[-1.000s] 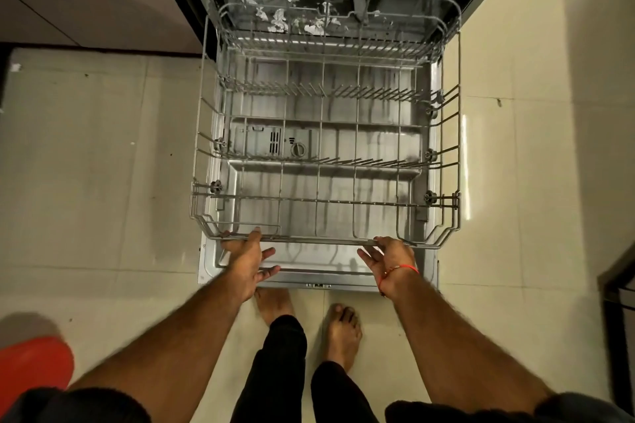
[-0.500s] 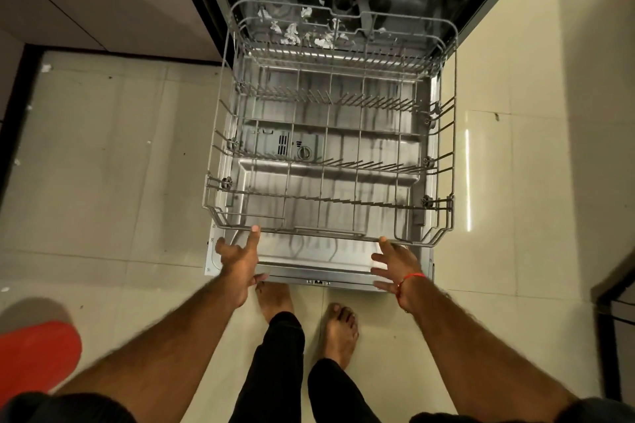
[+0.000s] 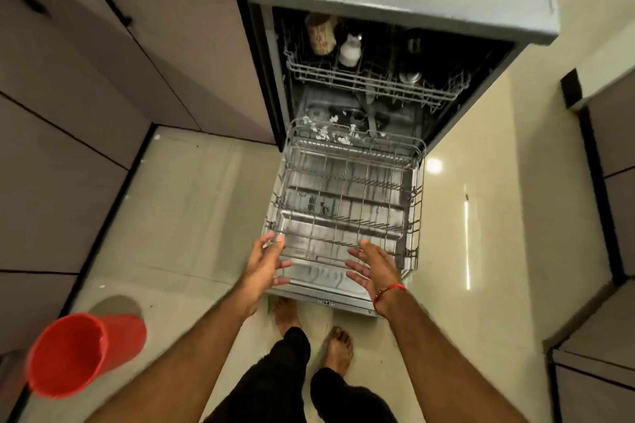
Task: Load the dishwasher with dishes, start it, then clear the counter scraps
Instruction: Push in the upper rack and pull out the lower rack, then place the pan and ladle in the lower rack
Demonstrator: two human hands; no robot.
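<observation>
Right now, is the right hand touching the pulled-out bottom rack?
Cannot tell. In the head view the right hand, fingers spread, overlaps the front edge of the bottom rack, but motion blur hides any contact or gap.

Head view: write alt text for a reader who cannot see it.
Seen from above, a person's open left hand and right hand hover at the front of an empty lower dishwasher rack, pulled out over the open door. The upper rack inside holds a few cups. A red bucket stands on the floor at left.
</observation>
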